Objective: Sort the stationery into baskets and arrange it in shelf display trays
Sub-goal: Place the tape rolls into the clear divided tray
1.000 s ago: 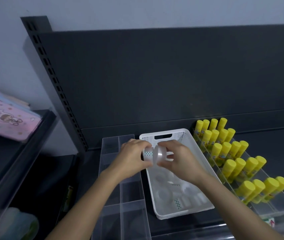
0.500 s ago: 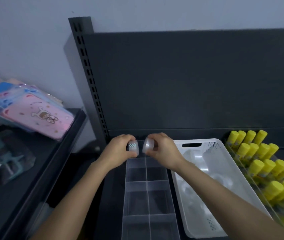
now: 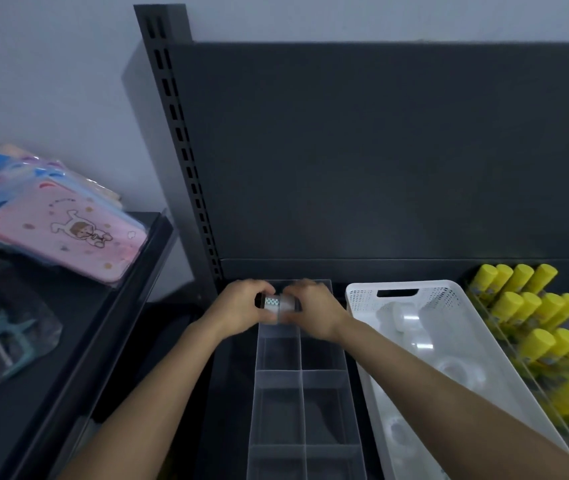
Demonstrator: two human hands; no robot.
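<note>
Left hand: the left hand [image 3: 238, 306] curls its fingers round a small tape roll with a teal-patterned band [image 3: 271, 301], holding it at the far end of the tray.
Right hand: the right hand [image 3: 314, 311] grasps a small translucent white tape roll [image 3: 287, 303], pressed side to side against the patterned one.
Tray: the clear plastic display tray with divided compartments [image 3: 302, 375] lies on the dark shelf. Every compartment that shows looks bare, and the farthest pair is hidden behind the hands.
Basket: the white perforated plastic basket [image 3: 449, 291] sits just beside the tray on its right and holds several more translucent tape rolls [image 3: 406, 317].
Done: yellow-capped glue sticks [image 3: 535, 306] stand in rows in their own clear tray further right, so that part seems finished.
Left to do: the tape arranging appears to be only beginning. These two rolls are not yet released, and the basket's rolls wait to follow.
Unclear: the hands are blurred, so whether the two rolls touch the tray floor cannot be told.
</note>
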